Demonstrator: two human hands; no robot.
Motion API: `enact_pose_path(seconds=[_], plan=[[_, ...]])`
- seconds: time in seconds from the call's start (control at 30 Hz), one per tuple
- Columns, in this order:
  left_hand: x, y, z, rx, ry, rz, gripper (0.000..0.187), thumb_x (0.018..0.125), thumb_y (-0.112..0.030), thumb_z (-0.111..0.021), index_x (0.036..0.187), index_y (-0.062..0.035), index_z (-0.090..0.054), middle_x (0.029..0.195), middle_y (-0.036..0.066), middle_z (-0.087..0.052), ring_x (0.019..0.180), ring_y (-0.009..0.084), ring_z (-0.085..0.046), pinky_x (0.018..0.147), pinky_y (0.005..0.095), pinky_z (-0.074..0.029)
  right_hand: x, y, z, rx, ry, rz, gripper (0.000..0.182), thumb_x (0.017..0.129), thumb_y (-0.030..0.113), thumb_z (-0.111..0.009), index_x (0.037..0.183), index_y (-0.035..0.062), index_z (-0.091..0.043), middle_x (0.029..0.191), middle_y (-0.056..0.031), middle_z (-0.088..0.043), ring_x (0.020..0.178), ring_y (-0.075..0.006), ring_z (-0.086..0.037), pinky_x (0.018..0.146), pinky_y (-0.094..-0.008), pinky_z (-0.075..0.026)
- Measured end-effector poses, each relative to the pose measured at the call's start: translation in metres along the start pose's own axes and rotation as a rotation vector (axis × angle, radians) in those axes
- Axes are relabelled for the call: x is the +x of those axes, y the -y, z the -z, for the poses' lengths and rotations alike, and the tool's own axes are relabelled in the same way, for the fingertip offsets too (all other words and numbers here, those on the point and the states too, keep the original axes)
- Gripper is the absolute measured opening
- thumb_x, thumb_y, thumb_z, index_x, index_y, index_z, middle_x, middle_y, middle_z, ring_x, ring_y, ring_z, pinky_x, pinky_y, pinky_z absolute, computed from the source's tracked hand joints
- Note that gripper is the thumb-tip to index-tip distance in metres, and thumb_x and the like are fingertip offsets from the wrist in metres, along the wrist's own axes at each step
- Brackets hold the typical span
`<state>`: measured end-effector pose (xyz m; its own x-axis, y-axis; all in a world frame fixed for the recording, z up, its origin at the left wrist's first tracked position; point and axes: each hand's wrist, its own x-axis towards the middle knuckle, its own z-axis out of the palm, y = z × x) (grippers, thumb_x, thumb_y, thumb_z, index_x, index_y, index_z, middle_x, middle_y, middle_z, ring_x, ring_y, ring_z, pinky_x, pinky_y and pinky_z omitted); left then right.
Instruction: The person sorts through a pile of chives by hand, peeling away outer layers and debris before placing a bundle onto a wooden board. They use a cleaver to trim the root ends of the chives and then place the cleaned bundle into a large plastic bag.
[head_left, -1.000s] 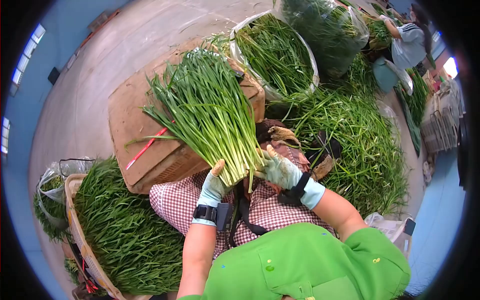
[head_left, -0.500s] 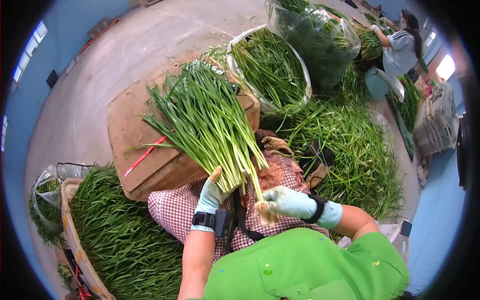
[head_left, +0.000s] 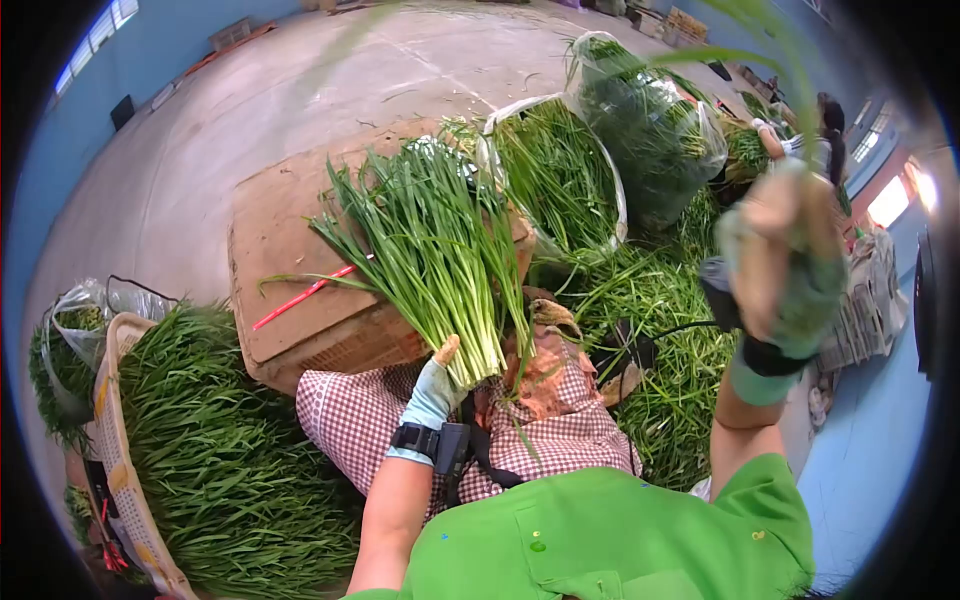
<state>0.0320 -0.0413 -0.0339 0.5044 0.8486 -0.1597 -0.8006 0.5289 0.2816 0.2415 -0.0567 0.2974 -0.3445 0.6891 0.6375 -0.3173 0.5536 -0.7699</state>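
Observation:
My left hand, in a pale blue glove with bare fingertips, is closed around the pale stem ends of a bunch of garlic chives. The bunch lies slanted across a brown board-topped stand, leaves pointing away from me. My right hand, gloved as well, is raised at the right, close to the camera and smeared by motion. Blurred green blades show above it; whether its fingers hold them I cannot make out. A thin red strip lies on the board beside the leaves.
A yellow crate full of chives stands at my left. Loose greens are heaped at my right. Beyond are a white-lined container of greens and a clear bag. A co-worker is at the far right.
My right hand has left the stem ends and swung up and to the right. My left hand still grips the bunch. The view has shifted slightly.

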Motion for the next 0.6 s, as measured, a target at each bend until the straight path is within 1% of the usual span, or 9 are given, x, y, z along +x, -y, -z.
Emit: enact_pose_path(seconds=[0.03,0.13,0.23,0.3,0.37,0.43,0.47,0.5,0.6], plan=[[0.0,0.0,0.0,0.006,0.016,-0.013,0.053,0.084,-0.025,-0.054,0.127,0.0002,-0.035,0.12,0.018,-0.048,0.107,0.0319,-0.051,0.091,0.0473,-0.042,0.008,-0.011,-0.005,-0.018,0.009,-0.004,0.049,0.097,0.027,-0.022,0.087,-0.0079,-0.055,0.043,-0.004,-0.047,0.034,-0.0089,-0.046,0.032,-0.0193,-0.039],[-0.001,0.001,0.002,-0.016,0.038,-0.037,0.056,0.084,-0.027,-0.055,0.127,0.0001,-0.033,0.123,0.019,-0.046,0.11,0.0322,-0.048,0.093,0.0466,-0.04,0.01,-0.057,-0.017,-0.096,-0.055,-0.412,0.029,0.092,0.021,-0.041,0.088,-0.003,-0.057,0.062,-0.0094,-0.06,0.046,-0.0135,-0.058,0.039,-0.0201,-0.048],[-0.005,0.001,-0.009,0.043,0.028,-0.085,0.061,0.083,-0.037,-0.055,0.127,-0.0004,-0.034,0.119,0.018,-0.048,0.107,0.0321,-0.05,0.094,0.0456,-0.039,-0.016,-0.134,-0.034,0.122,-0.01,-0.804,0.027,0.091,0.022,-0.043,0.085,-0.0005,-0.057,0.066,-0.0108,-0.063,0.047,-0.0132,-0.059,0.041,-0.0193,-0.047],[-0.004,-0.001,-0.012,-0.082,0.215,-0.088,0.064,0.081,-0.044,-0.054,0.124,-0.0004,-0.037,0.107,0.016,-0.054,0.097,0.031,-0.053,0.09,0.0452,-0.042,-0.053,-0.178,-0.044,0.068,0.091,-1.035,0.032,0.092,0.028,-0.042,0.088,0.0001,-0.057,0.066,-0.0113,-0.063,0.047,-0.0144,-0.059,0.041,-0.0214,-0.047],[0.003,-0.002,0.025,-0.231,0.478,0.168,0.064,0.079,-0.048,-0.055,0.119,-0.0005,-0.04,0.096,0.013,-0.056,0.082,0.0275,-0.055,0.083,0.0444,-0.045,-0.089,-0.209,-0.049,0.06,0.139,-1.231,0.037,0.091,0.032,-0.042,0.088,-0.002,-0.057,0.065,-0.0103,-0.063,0.046,-0.0171,-0.06,0.041,-0.0234,-0.047],[-0.001,-0.002,0.017,-0.128,-0.144,0.068,0.056,0.08,-0.053,-0.051,0.108,-0.0042,-0.052,0.068,0.008,-0.06,0.064,0.0261,-0.059,0.07,0.0396,-0.05,-0.095,-0.211,-0.049,-0.233,0.386,-1.303,0.041,0.09,0.034,-0.044,0.082,-0.003,-0.058,0.061,-0.0109,-0.062,0.044,-0.0175,-0.058,0.041,-0.0255,-0.047],[-0.006,-0.005,0.008,-0.038,-0.037,0.075,0.06,0.079,-0.048,-0.056,0.113,0.0012,-0.048,0.081,0.014,-0.061,0.073,0.0261,-0.06,0.074,0.04,-0.051,-0.096,-0.208,-0.047,-0.534,0.503,-1.2,0.042,0.089,0.036,-0.047,0.074,-0.0012,-0.059,0.059,-0.0108,-0.062,0.041,-0.0167,-0.056,0.04,-0.0279,-0.046],[-0.011,-0.005,-0.011,0.131,-0.222,-0.072,0.064,0.08,-0.044,-0.057,0.119,0.0041,-0.042,0.098,0.018,-0.058,0.084,0.0271,-0.059,0.078,0.0412,-0.05,-0.078,-0.184,-0.051,-0.575,0.43,-1.343,0.044,0.087,0.043,-0.047,0.071,0.0043,-0.062,0.055,-0.0091,-0.06,0.047,-0.0175,-0.06,0.045,-0.0307,-0.048],[-0.006,-0.004,-0.002,0.086,0.032,-0.068,0.06,0.083,-0.039,-0.055,0.124,0.0007,-0.038,0.118,0.019,-0.05,0.104,0.0306,-0.053,0.088,0.0439,-0.046,-0.102,-0.191,-0.007,-1.062,0.591,-0.806,0.037,0.086,0.037,-0.05,0.068,0.0056,-0.061,0.053,-0.0072,-0.058,0.047,-0.0204,-0.058,0.043,-0.0342,-0.046]])
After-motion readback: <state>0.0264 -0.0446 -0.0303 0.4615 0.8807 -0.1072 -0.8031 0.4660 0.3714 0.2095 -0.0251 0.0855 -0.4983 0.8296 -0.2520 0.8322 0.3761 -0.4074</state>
